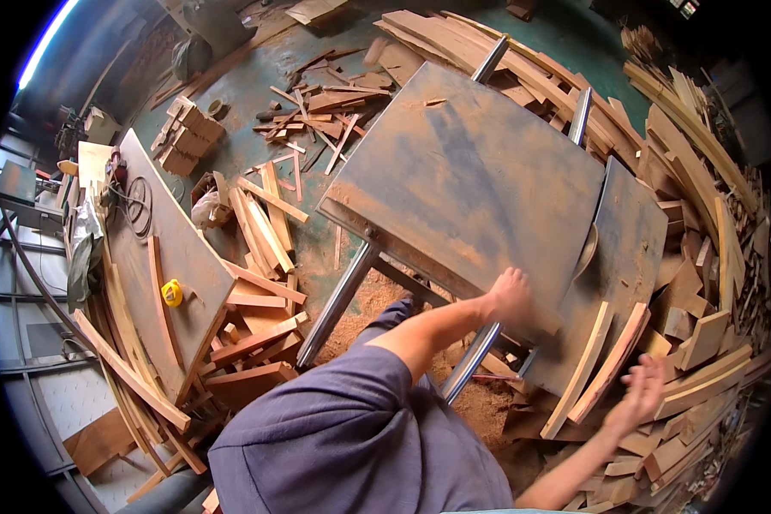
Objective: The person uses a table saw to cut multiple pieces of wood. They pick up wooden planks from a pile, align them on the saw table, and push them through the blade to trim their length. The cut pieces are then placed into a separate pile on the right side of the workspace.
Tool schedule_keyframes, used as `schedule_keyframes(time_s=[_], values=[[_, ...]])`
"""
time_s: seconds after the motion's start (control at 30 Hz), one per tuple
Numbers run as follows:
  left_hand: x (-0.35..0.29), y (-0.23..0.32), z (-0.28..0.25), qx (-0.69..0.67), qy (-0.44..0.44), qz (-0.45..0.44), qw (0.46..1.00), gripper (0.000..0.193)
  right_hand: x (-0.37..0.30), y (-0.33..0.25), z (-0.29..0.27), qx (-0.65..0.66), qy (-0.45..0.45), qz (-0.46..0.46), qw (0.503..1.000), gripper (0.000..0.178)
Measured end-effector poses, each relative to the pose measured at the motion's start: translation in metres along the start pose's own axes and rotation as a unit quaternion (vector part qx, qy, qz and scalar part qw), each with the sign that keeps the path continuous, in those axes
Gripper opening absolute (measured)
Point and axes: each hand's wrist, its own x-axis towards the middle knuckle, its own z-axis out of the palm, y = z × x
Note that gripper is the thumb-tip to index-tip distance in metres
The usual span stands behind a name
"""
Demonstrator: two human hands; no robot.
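Observation:
My left hand is at the near edge of a dusty metal machine table, smeared by motion. A blurred brown block shape shows beside it; I cannot tell whether the hand grips it. My right hand is off to the right, fingers apart, with nothing visible in it. Just left of that hand, two curved wooden strips lie side by side on the smaller side plate. In the gap between the table and that plate stands a thin rounded piece.
Wood offcuts heap along the right side. Metal rails jut from the machine table. To the left, a board bears a yellow tape measure, a cable and wooden strips. Scraps and stacked blocks lie on the floor.

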Motion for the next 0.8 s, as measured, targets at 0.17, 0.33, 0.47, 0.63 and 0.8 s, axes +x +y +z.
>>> schedule_keyframes(time_s=[0.17,0.33,0.47,0.63,0.8], values=[[-0.003,-0.007,0.026,0.043,0.079,0.009,0.996,0.048,-0.125,0.033,0.05,0.155,-0.061,0.165,0.972,0.037],[-0.09,-0.018,-0.021,-0.208,0.018,-0.103,0.972,0.051,-0.195,0.042,0.11,0.218,-0.178,0.199,0.939,0.039],[-0.207,-0.047,-0.016,-0.495,0.122,-0.295,0.808,0.054,-0.224,0.025,0.154,0.196,-0.276,0.188,0.922,0.038],[-0.369,-0.095,0.03,-0.616,0.407,-0.413,0.534,0.053,-0.244,0.019,0.174,0.101,-0.397,0.164,0.898,0.039],[-0.512,-0.138,0.075,-0.47,0.599,-0.498,0.415,0.057,-0.254,0.033,0.192,-0.011,-0.468,0.099,0.878,0.039]])
